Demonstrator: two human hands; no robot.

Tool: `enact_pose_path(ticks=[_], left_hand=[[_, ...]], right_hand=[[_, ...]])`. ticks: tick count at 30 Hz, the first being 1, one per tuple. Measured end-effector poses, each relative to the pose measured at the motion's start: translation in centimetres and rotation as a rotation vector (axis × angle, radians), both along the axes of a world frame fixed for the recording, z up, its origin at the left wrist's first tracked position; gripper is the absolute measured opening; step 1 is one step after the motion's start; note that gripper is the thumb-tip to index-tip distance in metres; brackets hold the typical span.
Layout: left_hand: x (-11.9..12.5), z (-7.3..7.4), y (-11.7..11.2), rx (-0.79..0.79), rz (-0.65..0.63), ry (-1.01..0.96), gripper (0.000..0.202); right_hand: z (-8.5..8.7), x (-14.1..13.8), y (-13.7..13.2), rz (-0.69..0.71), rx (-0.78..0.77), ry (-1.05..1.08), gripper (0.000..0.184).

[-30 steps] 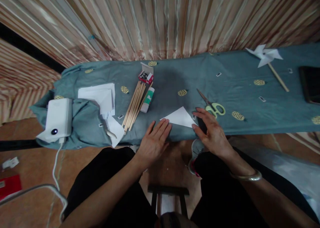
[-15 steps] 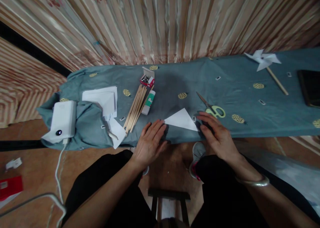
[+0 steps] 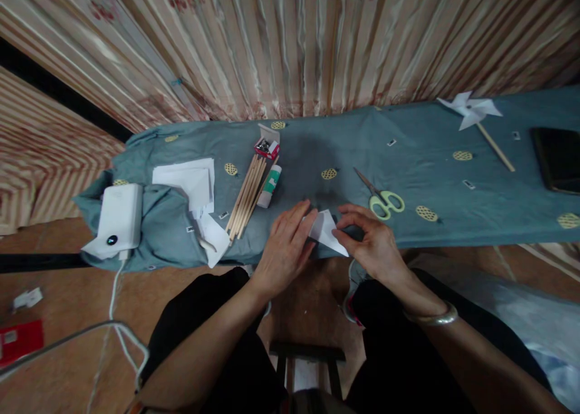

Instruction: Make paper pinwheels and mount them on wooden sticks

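A folded white paper triangle lies at the front edge of the cloth-covered table, between my hands. My left hand rests flat over its left end, fingers stretched out and covering that part. On the other side, my right hand pinches the paper's right edge between thumb and fingertips. Green-handled scissors lie just beyond my right hand, blades pointing away to the left. Past my left hand are several thin wooden sticks and a glue stick.
An open small red box holds metal pins. Paper sheets, paper scraps and a white power bank with a cable are at left. A paper pinwheel and a dark phone lie at right. A curtain hangs behind.
My right hand has come in leftward and taken hold of the paper's right edge. My left hand has slid right onto its left end. Less of the paper shows.
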State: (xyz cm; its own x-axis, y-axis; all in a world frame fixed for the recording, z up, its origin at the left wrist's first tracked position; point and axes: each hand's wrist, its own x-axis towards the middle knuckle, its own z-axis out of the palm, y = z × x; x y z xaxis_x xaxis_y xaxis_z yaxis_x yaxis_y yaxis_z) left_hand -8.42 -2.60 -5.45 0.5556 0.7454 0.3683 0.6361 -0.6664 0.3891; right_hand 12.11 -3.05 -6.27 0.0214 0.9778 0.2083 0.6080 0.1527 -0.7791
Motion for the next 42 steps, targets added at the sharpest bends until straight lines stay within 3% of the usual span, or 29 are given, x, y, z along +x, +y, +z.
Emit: enact_pose_path(ticks=[10, 15, 18, 22, 28, 32, 35, 39, 42], left_hand=[[2.5, 1.3, 0.9, 0.032, -0.04, -0.011, 0.05], [2.8, 1.4, 1.5, 0.052, -0.007, 0.085, 0.036], [2.4, 1.2, 1.5, 0.062, -0.028, 0.105, 0.029], [1.9, 0.9, 1.3, 0.076, -0.065, 0.014, 0.024], [1.6, 1.2, 1.4, -0.006, -0.08, -0.244, 0.025], [1.7, 1.7, 1.6, -0.049, -0.117, -0.357, 0.027], [1.9, 1.9, 1.9, 0.012, -0.125, -0.344, 0.022], [1.9, 1.7, 2.5, 0.144, -0.039, -0.183, 0.017], [1.6, 0.9, 2.4, 0.119, -0.003, 0.017, 0.018]], right_hand=[[2.5, -1.1, -0.5, 0.045, 0.166, -0.101, 0.006], [2.5, -0.5, -0.8, 0.186, 0.139, -0.187, 0.01], [2.3, 0.7, -0.7, 0.323, 0.118, -0.172, 0.023], [1.9, 2.6, -0.4, 0.433, 0.11, -0.218, 0.043], [1.1, 3.8, -0.1, 0.426, 0.11, -0.329, 0.06], [1.3, 3.8, -0.1, 0.368, 0.21, -0.29, 0.049], [2.2, 3.7, -0.4, 0.276, 0.364, -0.291, 0.039], [3.1, 3.0, -0.8, 0.185, 0.52, -0.493, 0.033], [2.8, 2.2, -1.3, 0.282, 0.49, -0.632, 0.023]])
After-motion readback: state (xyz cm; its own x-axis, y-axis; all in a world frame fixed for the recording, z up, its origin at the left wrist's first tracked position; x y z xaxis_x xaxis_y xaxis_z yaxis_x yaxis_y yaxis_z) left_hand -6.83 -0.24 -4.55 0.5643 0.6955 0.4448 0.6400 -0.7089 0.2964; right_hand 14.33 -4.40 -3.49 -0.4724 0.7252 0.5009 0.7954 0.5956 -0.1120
